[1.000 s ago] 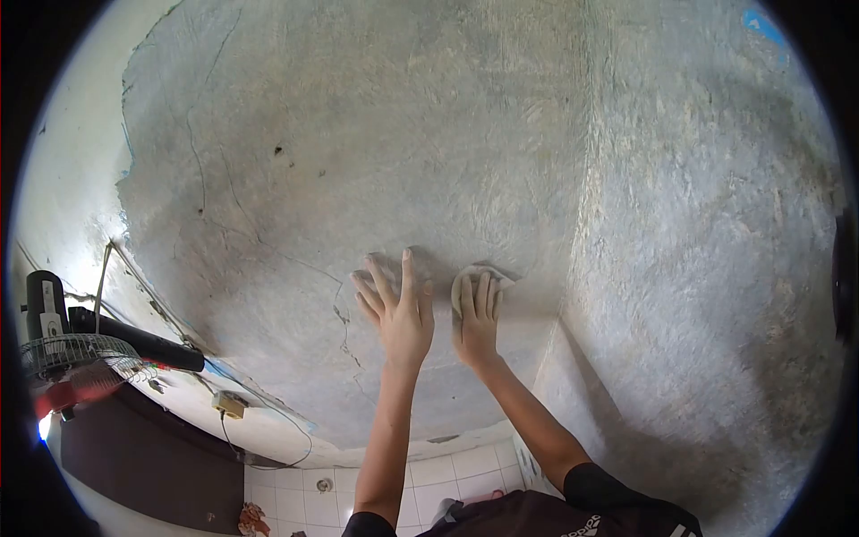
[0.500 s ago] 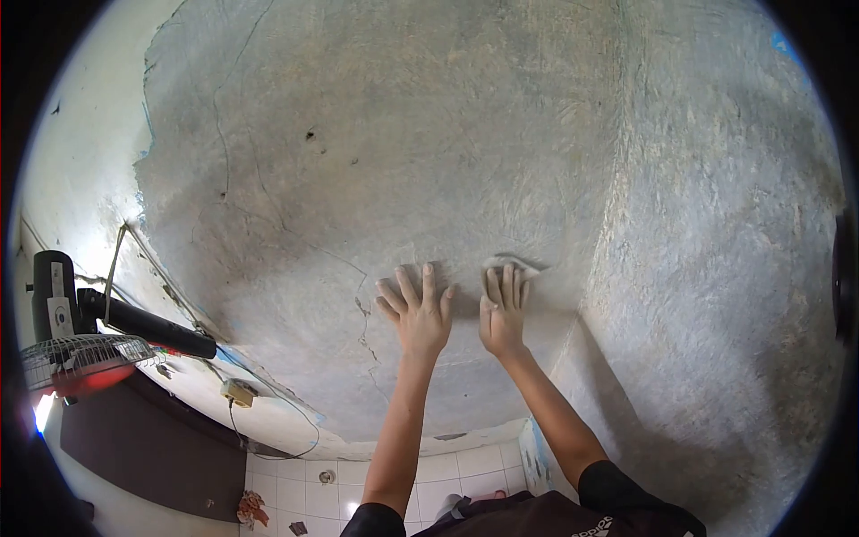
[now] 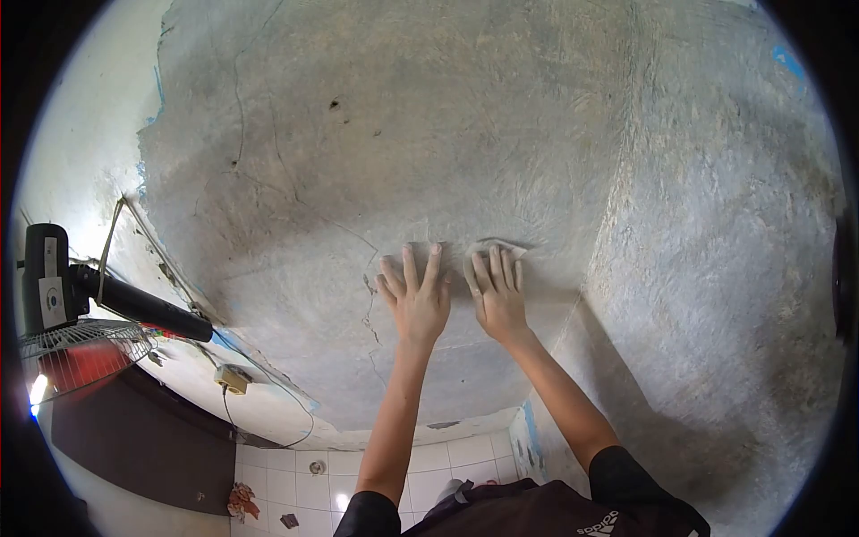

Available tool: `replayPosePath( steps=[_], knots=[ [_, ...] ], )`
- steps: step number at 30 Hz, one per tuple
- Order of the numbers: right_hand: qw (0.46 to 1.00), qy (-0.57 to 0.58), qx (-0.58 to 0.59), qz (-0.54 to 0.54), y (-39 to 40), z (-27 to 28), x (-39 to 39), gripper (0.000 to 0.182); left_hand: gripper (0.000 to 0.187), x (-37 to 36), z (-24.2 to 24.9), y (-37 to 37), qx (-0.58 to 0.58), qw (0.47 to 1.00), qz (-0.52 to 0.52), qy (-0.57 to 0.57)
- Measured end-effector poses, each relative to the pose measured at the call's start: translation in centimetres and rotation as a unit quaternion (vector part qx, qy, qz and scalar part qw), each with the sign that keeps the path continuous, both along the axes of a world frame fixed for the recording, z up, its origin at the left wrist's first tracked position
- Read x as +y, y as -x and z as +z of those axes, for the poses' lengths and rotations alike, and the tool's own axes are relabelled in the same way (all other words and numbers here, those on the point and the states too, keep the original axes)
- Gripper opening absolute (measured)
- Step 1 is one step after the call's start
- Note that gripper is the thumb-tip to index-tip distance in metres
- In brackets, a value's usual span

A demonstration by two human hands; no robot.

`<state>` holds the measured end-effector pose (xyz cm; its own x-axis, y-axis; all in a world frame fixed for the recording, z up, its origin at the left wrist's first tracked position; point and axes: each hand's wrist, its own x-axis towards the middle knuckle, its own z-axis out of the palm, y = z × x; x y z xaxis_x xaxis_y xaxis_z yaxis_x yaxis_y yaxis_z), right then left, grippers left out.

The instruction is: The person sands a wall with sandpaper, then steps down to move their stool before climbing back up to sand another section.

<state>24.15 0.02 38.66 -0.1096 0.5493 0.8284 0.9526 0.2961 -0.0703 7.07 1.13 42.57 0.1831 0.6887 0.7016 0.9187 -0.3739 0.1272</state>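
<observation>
A grey, cracked wall [image 3: 429,161] fills most of the view. Against its lower middle lies my left hand [image 3: 417,300], palm on the surface with its fingers spread and nothing held. Just right of it, my right hand [image 3: 497,295] presses a thin, pale sheet [image 3: 503,242] flat to the wall. Only the sheet's upper edge and corner show past the fingertips; the rest is hidden under the hand. A crack runs down the wall to the left of my left hand.
At the left are a fan [image 3: 85,353] with a black stand and a yellowish socket box [image 3: 231,379] with a cable. A rough side wall [image 3: 716,268] meets the grey wall at the right. White floor tiles [image 3: 429,458] and crumpled reddish cloth [image 3: 242,503] lie below.
My right hand has moved left with the sheet, nearer my left hand. My left hand is slightly higher in view and still spread. The camera view has shifted a little.
</observation>
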Motion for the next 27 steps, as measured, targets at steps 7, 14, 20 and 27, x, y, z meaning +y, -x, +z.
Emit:
replayPosePath(
  steps=[7,14,20,27],
  knots=[
    [0.993,-0.107,0.038,-0.002,2.8,12.1,1.5,0.053,0.06,0.0,5.2,4.3,-0.11,0.987,-0.011,-0.115],
    [0.998,-0.045,-0.038,0.007,7.4,1.2,1.5,0.054,0.066,1.5,4.2,9.3,-0.022,0.998,0.007,-0.055],
    [0.994,-0.095,0.034,-0.029,9.1,10.2,1.9,0.057,0.067,2.3,2.8,10.5,-0.022,0.999,-0.007,-0.043],
    [0.999,-0.043,0.026,-0.018,11.0,1.3,1.0,0.056,0.065,2.9,2.4,10.9,-0.003,0.997,-0.021,-0.07]
  ],
)
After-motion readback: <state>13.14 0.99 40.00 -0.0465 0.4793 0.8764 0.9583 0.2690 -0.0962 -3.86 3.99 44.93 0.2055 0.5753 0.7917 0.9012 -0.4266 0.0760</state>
